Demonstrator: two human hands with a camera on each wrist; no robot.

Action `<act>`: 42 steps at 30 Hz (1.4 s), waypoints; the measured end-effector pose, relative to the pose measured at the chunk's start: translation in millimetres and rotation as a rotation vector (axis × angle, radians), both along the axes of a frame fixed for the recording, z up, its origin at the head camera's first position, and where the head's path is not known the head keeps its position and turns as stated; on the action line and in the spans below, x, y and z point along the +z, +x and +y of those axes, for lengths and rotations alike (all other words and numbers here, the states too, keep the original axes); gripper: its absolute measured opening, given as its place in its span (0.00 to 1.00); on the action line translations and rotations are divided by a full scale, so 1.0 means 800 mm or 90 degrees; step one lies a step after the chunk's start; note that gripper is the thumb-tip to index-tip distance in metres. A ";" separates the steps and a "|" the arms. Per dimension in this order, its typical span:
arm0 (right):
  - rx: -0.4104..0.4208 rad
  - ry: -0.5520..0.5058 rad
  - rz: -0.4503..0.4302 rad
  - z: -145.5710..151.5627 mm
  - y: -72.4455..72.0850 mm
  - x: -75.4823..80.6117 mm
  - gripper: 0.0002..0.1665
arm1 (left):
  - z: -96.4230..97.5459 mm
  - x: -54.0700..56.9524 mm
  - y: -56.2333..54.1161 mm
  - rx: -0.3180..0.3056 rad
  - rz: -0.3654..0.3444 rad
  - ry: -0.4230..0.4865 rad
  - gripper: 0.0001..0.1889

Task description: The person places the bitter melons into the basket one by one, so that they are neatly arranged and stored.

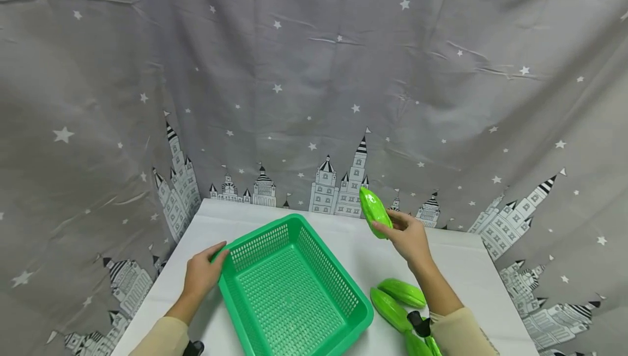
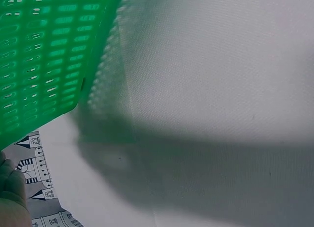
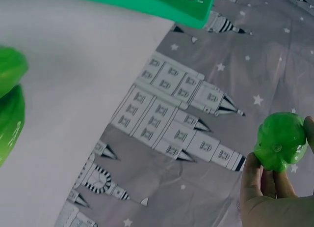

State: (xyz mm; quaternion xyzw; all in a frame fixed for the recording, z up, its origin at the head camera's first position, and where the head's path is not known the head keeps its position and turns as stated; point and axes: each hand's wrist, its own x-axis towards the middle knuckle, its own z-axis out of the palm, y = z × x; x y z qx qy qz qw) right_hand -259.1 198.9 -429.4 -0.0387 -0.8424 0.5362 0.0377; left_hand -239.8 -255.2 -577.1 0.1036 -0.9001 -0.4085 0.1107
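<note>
My left hand (image 1: 202, 273) holds the green plastic basket (image 1: 227, 285) at its far left corner, thumb at the rim. In the left wrist view, part of that hand (image 2: 11, 197) shows below the slotted basket wall (image 2: 44, 60). Above the table to the right of the basket, my right hand (image 1: 409, 236) grips a glossy, ribbed green star fruit (image 1: 374, 207) between thumb and fingers. Its pointed end leans up and to the left. The right wrist view shows the blunt, lobed end of the star fruit (image 3: 279, 141) in the fingers of the right hand (image 3: 279, 207).
Several more green star fruits (image 1: 390, 308) lie on the white table (image 1: 471, 274) right of the basket, partly hidden by the right forearm. A grey curtain (image 1: 304, 72) printed with stars and castles hangs behind and around the table.
</note>
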 end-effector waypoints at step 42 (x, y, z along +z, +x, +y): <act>0.097 -0.069 -0.015 -0.163 -0.030 -0.034 0.32 | 0.001 0.008 0.006 0.017 0.005 0.016 0.19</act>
